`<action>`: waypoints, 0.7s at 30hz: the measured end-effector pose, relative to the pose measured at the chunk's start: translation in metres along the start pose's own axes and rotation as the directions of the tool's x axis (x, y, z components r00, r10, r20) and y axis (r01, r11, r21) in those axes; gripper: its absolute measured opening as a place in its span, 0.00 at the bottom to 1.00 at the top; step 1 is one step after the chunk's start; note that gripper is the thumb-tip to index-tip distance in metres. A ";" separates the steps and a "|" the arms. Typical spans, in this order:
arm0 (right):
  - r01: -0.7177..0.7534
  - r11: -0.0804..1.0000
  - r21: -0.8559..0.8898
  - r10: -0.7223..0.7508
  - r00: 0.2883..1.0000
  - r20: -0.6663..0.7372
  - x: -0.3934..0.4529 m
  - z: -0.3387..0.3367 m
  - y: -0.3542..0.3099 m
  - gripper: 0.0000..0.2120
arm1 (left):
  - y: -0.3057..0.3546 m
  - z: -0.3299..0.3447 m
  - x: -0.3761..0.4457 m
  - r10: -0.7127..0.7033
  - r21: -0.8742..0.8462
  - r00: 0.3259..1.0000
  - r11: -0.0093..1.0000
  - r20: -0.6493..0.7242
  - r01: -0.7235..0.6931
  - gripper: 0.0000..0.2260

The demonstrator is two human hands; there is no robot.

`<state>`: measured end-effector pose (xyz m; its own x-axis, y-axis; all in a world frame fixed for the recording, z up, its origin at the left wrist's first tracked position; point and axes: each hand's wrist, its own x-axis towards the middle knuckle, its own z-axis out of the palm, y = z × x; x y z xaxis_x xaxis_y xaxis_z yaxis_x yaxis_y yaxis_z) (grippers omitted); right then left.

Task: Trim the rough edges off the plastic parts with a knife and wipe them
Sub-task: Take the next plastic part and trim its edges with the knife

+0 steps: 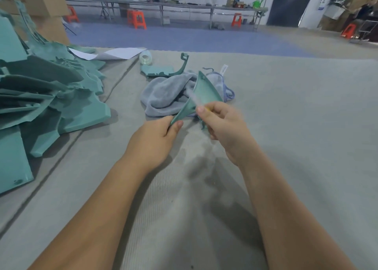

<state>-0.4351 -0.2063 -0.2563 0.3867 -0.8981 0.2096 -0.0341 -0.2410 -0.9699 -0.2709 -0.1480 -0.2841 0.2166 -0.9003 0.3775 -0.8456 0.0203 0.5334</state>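
A teal plastic part (204,91), triangular and curved, is held up above the grey mat. My left hand (157,139) pinches its lower left tip between thumb and fingers. My right hand (223,122) grips a small knife with a yellow handle (207,108); its blade is a pale blur against the part's edge. A grey-blue cloth (165,94) lies crumpled on the mat just behind the part.
A large heap of teal plastic parts (45,90) fills the left side. Another teal part with a hooked arm (163,69) lies behind the cloth, next to a roll of clear tape (145,58) and white paper (114,53). Orange stools and long tables stand far back.
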 end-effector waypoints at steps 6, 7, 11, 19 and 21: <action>0.028 0.940 -0.340 -0.017 0.999 0.035 -0.006 0.013 -0.014 0.14 | 0.002 0.000 -0.002 0.041 0.082 0.999 0.996 -0.018 -0.040 0.14; 0.021 0.933 -0.359 -0.013 1.000 0.024 -0.007 0.014 -0.016 0.14 | 0.003 0.000 -0.002 0.049 0.100 0.999 0.994 -0.018 -0.047 0.15; -0.054 0.935 -0.350 0.043 0.998 -0.039 -0.008 0.013 -0.019 0.15 | 0.006 0.000 -0.004 0.104 0.160 0.994 0.982 -0.041 -0.096 0.14; -0.057 0.930 -0.363 0.008 0.991 -0.134 -0.007 0.015 -0.020 0.17 | 0.008 0.000 -0.005 0.188 0.241 0.977 0.957 -0.099 -0.160 0.14; -0.045 0.920 -0.388 -0.018 0.988 -0.156 -0.007 0.015 -0.020 0.17 | 0.008 0.001 -0.005 0.196 0.248 0.974 0.955 -0.111 -0.164 0.15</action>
<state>-0.4230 -0.1901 -0.2401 0.2390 -0.9400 0.2434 -0.4065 -0.3245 -0.8541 -0.2793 -0.1438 -0.2818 0.0998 -0.8248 0.5566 -0.9639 0.0588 0.2599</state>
